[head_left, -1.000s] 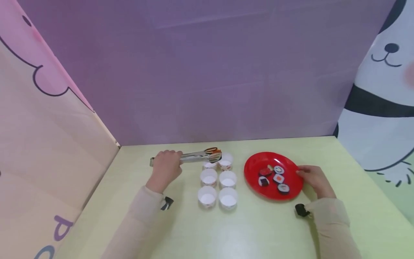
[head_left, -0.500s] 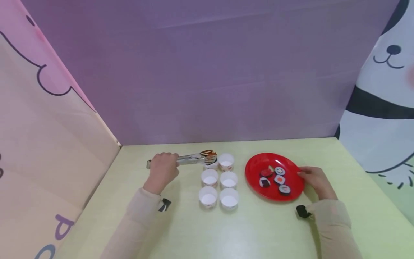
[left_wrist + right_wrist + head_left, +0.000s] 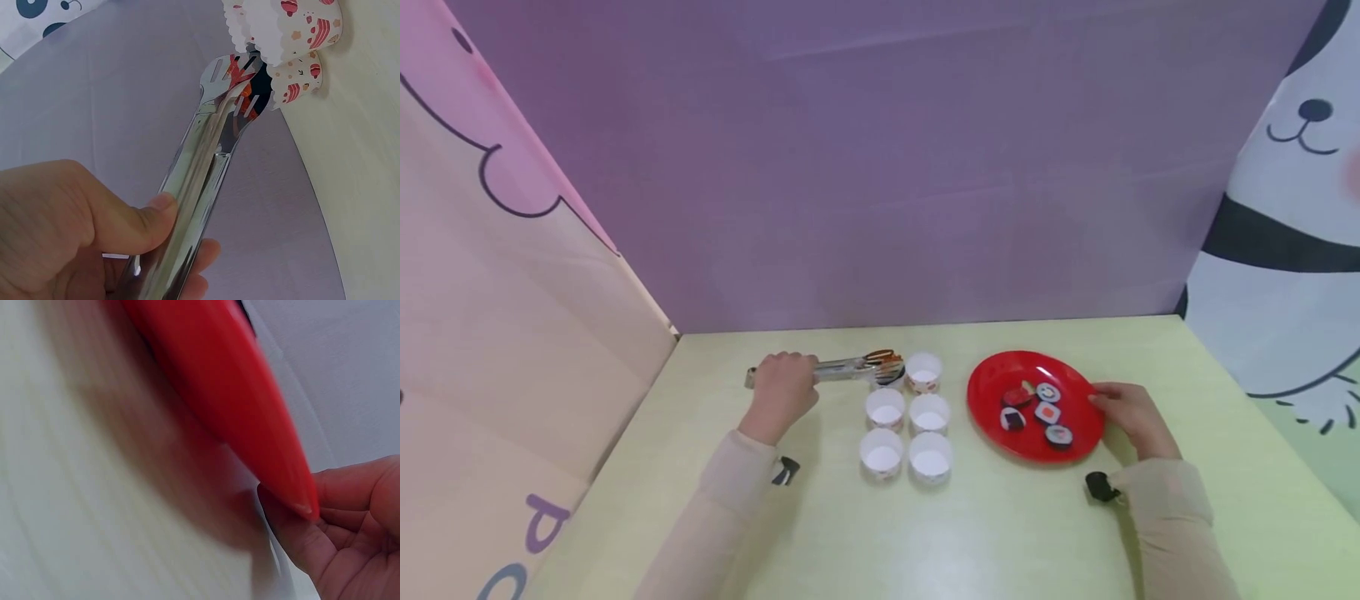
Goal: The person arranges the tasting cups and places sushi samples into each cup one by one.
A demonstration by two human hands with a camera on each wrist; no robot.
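Note:
My left hand [image 3: 782, 396] grips metal tongs [image 3: 842, 369] by their arms. Pinched between the slotted tips is a toy sushi piece [image 3: 246, 92], orange and black, partly covered by the metal. The tips are over the back-left paper cup [image 3: 299, 82], which they largely hide in the head view. With thumb and fingers, my right hand [image 3: 1133, 418] pinches the right rim of a red plate [image 3: 988, 396]. Several toy sushi pieces [image 3: 1047, 414] lie on that plate. In the right wrist view, the plate's rim sits between thumb and fingers.
White patterned paper cups stand in two columns left of the plate, among them the back-right cup [image 3: 923, 372] and front-left cup [image 3: 882, 454]. A purple backdrop [image 3: 925, 183] rises behind the pale table [image 3: 985, 542]. Printed panels flank both sides.
My left hand has brought the tongs slightly left and down, so their tips now cover the back-left cup. My right hand stays at the plate's rim.

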